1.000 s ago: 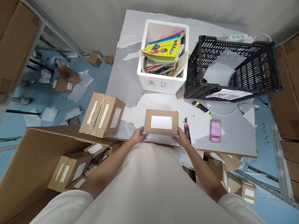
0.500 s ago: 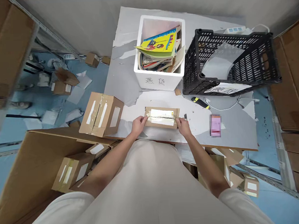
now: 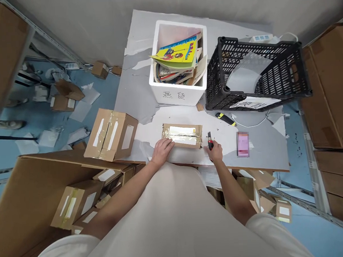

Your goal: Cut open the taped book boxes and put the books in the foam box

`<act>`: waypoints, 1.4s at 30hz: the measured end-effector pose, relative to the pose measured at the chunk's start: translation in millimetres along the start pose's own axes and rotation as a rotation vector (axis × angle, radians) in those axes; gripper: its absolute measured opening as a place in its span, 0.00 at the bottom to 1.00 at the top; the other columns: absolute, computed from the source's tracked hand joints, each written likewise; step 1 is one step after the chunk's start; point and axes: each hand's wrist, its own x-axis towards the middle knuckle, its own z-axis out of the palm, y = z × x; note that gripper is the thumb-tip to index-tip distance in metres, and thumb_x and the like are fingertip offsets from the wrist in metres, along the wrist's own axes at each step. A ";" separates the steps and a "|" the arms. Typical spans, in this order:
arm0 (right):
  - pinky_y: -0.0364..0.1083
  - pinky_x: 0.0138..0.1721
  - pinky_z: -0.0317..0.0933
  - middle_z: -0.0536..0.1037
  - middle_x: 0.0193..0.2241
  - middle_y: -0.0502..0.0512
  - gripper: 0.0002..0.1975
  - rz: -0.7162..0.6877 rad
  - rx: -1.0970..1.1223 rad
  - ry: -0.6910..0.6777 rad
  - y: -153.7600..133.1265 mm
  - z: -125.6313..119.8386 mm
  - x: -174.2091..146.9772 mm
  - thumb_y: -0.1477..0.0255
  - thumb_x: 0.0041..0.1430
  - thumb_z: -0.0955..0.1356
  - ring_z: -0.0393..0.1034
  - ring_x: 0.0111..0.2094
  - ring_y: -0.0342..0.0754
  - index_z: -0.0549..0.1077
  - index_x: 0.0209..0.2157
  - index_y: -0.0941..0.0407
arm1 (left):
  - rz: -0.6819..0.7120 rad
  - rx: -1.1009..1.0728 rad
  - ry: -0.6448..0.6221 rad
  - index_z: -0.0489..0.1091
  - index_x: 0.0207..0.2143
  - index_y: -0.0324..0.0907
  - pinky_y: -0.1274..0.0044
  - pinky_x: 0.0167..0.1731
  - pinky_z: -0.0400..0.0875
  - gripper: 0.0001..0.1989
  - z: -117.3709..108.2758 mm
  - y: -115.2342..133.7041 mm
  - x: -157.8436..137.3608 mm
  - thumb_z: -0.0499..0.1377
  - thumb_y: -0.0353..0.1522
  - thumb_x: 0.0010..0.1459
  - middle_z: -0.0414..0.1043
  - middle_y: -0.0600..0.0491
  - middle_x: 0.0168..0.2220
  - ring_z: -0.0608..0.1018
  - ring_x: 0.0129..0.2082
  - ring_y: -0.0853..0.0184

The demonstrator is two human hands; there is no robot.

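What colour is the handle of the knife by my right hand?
The knife handle is red and black; the head view shows it best.

Soft, fairly bright, even light covers the table topped with pale paper [image 3: 149,131]. Shiny clear tape [image 3: 181,135] glints along the flat brown cardboard box [image 3: 183,145]. Shadow deepens inside the large open brown carton [image 3: 35,185]. Wide-angle distortion stretches the edges; the pink rectangular object [image 3: 243,144] is pixelated.
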 end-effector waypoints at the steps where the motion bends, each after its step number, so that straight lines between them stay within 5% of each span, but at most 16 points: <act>1: 0.55 0.48 0.60 0.66 0.52 0.69 0.34 0.013 -0.074 -0.042 6.9 2.0 0.4 0.58 0.53 0.66 0.63 0.52 0.60 0.60 0.59 0.60 | 0.009 0.006 0.011 0.69 0.48 0.45 0.65 0.48 0.67 0.14 1.3 -1.1 0.4 0.52 0.27 0.61 0.74 0.47 0.46 0.71 0.51 0.61; 4: 0.54 0.47 0.61 0.67 0.51 0.69 0.33 -0.050 -0.106 -0.118 15.0 -3.4 3.5 0.65 0.55 0.64 0.66 0.49 0.58 0.56 0.60 0.62 | 0.035 0.025 0.026 0.70 0.47 0.45 0.66 0.47 0.68 0.13 2.8 -2.9 -0.4 0.52 0.27 0.61 0.74 0.48 0.46 0.72 0.50 0.61; 9: 0.53 0.50 0.61 0.66 0.53 0.67 0.29 -0.424 0.037 0.089 -34.2 -55.0 -1.5 0.71 0.64 0.52 0.64 0.52 0.54 0.44 0.65 0.60 | 0.054 0.035 0.057 0.70 0.47 0.43 0.66 0.47 0.67 0.14 6.1 -3.2 -6.0 0.52 0.25 0.61 0.75 0.48 0.46 0.72 0.51 0.61; 12: 0.49 0.47 0.62 0.67 0.54 0.61 0.30 -0.842 -0.147 -0.155 -93.0 -82.9 -15.2 0.70 0.65 0.54 0.66 0.50 0.52 0.39 0.67 0.52 | 0.048 0.030 0.075 0.70 0.47 0.44 0.66 0.47 0.67 0.14 9.1 -4.3 -8.2 0.52 0.26 0.61 0.75 0.48 0.46 0.72 0.51 0.61; 15: 0.47 0.39 0.63 0.69 0.52 0.58 0.33 -1.039 -0.497 -0.369 -144.5 -89.0 -24.4 0.77 0.64 0.55 0.71 0.42 0.51 0.40 0.66 0.44 | 0.051 0.021 0.084 0.70 0.47 0.43 0.66 0.46 0.68 0.13 11.0 -5.2 -8.6 0.52 0.26 0.61 0.76 0.49 0.46 0.73 0.50 0.62; 19: 0.46 0.35 0.61 0.70 0.51 0.58 0.35 -1.067 -0.775 -0.443 -176.0 -79.1 -26.0 0.80 0.62 0.55 0.73 0.38 0.51 0.42 0.66 0.42 | 0.037 0.005 0.080 0.71 0.46 0.44 0.66 0.46 0.68 0.13 11.7 -3.9 -8.9 0.51 0.26 0.61 0.76 0.49 0.46 0.73 0.50 0.62; 27: 0.47 0.34 0.61 0.69 0.51 0.62 0.33 -1.041 -0.932 -0.470 -193.8 -70.2 -38.1 0.78 0.64 0.53 0.74 0.38 0.53 0.37 0.67 0.44 | 0.034 -0.019 0.096 0.71 0.45 0.43 0.67 0.47 0.68 0.13 14.9 -5.8 -14.0 0.51 0.25 0.62 0.76 0.49 0.45 0.73 0.50 0.63; 42: 0.48 0.36 0.62 0.69 0.50 0.62 0.33 -1.011 -0.917 -0.434 -181.0 -59.9 -43.6 0.79 0.64 0.53 0.73 0.39 0.51 0.37 0.66 0.44 | -0.039 -0.099 -0.004 0.71 0.46 0.46 0.67 0.46 0.67 0.14 17.9 -13.9 -14.4 0.48 0.29 0.64 0.75 0.48 0.44 0.73 0.49 0.64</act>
